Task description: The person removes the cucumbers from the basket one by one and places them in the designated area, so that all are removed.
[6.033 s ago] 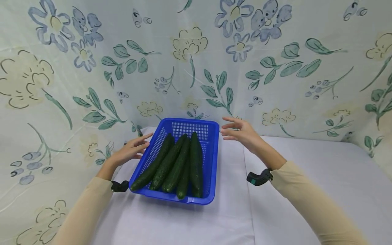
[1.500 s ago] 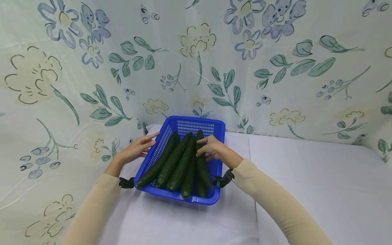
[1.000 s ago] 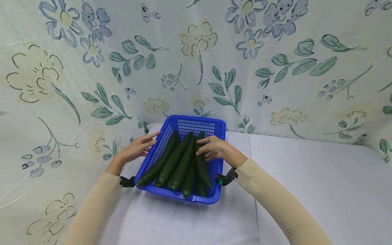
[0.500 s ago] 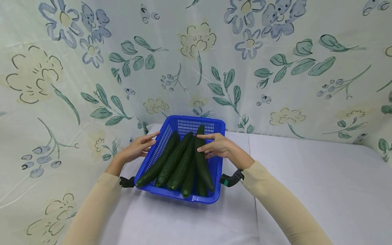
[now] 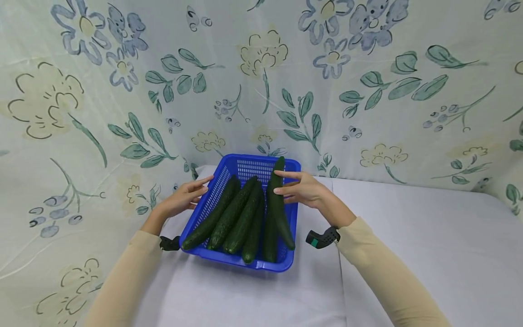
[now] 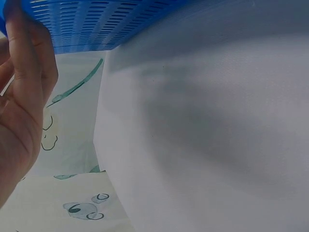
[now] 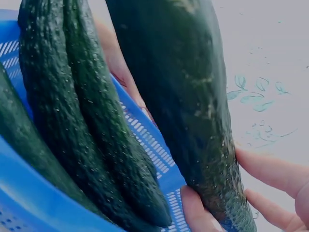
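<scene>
A long dark green cucumber (image 5: pixel 278 211) is pinched near its upper half between the thumb and fingers of my right hand (image 5: pixel 304 190). It is raised and tilted along the right side of the blue plastic basket (image 5: pixel 222 260), its far end reaching the back rim. In the right wrist view, the held cucumber (image 7: pixel 181 87) looms close, with fingertips on both sides. Several more cucumbers (image 5: pixel 234 212) lie side by side in the basket. My left hand (image 5: pixel 180 200) touches the basket's left side with its fingers extended; the left wrist view shows those fingers (image 6: pixel 24 53) against the slotted wall.
White cloth (image 5: pixel 392 236) covers the table under the basket and to its right. A floral curtain (image 5: pixel 253 91) hangs close behind the basket and along the left side. Black bands (image 5: pixel 323 238) sit on both wrists.
My right hand has come from outside the basket to the rightmost cucumber, then lifted it and shifted it right and back, uncovering another one beneath. My left hand stays at the basket's left side.
</scene>
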`<state>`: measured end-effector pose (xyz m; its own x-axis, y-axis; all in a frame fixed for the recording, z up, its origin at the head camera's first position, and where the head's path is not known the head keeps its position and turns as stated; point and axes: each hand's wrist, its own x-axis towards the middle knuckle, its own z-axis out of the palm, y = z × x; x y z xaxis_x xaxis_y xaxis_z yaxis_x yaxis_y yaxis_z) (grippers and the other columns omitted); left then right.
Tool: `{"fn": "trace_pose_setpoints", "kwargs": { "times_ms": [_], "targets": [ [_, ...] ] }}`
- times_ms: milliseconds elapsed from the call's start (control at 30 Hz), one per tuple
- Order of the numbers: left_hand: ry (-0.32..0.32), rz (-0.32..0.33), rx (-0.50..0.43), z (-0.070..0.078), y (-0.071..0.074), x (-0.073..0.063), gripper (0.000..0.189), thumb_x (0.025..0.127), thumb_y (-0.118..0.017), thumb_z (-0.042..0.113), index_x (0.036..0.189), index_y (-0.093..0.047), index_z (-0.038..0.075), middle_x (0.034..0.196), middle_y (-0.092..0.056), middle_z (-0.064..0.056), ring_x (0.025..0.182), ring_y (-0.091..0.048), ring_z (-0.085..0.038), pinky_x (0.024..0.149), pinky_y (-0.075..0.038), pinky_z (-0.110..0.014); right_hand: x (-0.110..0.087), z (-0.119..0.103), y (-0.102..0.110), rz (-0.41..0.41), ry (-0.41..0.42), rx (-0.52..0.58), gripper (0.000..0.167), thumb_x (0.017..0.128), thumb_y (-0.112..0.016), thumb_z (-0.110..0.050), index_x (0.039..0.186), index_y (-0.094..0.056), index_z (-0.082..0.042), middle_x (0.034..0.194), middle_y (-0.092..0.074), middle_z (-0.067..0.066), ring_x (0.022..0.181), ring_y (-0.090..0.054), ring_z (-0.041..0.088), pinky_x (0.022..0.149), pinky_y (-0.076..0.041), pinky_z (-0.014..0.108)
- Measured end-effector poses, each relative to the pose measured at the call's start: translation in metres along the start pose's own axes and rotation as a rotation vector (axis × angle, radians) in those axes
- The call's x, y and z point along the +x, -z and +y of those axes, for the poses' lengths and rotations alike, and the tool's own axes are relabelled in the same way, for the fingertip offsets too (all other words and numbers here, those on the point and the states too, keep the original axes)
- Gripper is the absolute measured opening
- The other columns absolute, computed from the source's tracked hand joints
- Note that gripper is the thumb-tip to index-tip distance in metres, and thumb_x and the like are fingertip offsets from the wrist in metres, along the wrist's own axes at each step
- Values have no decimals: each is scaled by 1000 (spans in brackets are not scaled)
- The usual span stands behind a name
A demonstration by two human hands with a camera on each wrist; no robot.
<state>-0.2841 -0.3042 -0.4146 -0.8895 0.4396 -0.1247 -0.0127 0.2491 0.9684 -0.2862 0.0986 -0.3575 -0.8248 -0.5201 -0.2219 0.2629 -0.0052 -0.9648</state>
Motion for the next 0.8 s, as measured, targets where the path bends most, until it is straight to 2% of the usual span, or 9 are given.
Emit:
{"fn": "trace_pose_setpoints", "kwargs": {
  "times_ms": [133, 233, 533, 800],
  "targets": [
    [-3, -1, 3, 1, 0, 0, 52, 110, -39, 24, 160, -24, 23, 147, -46, -23, 105, -68, -25, 79, -59, -39, -7, -4, 9, 5, 26, -2, 67, 93, -66, 5, 153, -40, -8, 154, -19, 31, 130, -47, 42, 100, -45, 54],
    [-3, 2, 7, 1, 0, 1, 52, 110, -39, 24, 160, -25, 23, 146, -46, -23, 105, -68, -24, 78, -59, -39, -11, -7, 15, 23, 40, -13, 67, 93, -66, 4, 153, -40, -9, 155, -17, 31, 132, -45, 43, 100, -45, 54],
    [-17, -11, 18, -1, 1, 0, 53, 110, -39, 24, 160, -23, 21, 150, -42, -22, 110, -66, -25, 80, -58, -38, -23, -5, 33, 56, 69, -23, 69, 92, -66, 6, 154, -38, -8, 153, -21, 31, 133, -41, 42, 101, -44, 54],
    [-24, -17, 15, -4, 1, 0, 52, 110, -39, 24, 160, -23, 22, 143, -50, -21, 107, -67, -26, 80, -59, -40, -31, 3, 50, 90, 98, -92, 71, 92, -68, 1, 155, -36, -8, 152, -25, 31, 132, -40, 43, 102, -43, 56]
  ]
}}
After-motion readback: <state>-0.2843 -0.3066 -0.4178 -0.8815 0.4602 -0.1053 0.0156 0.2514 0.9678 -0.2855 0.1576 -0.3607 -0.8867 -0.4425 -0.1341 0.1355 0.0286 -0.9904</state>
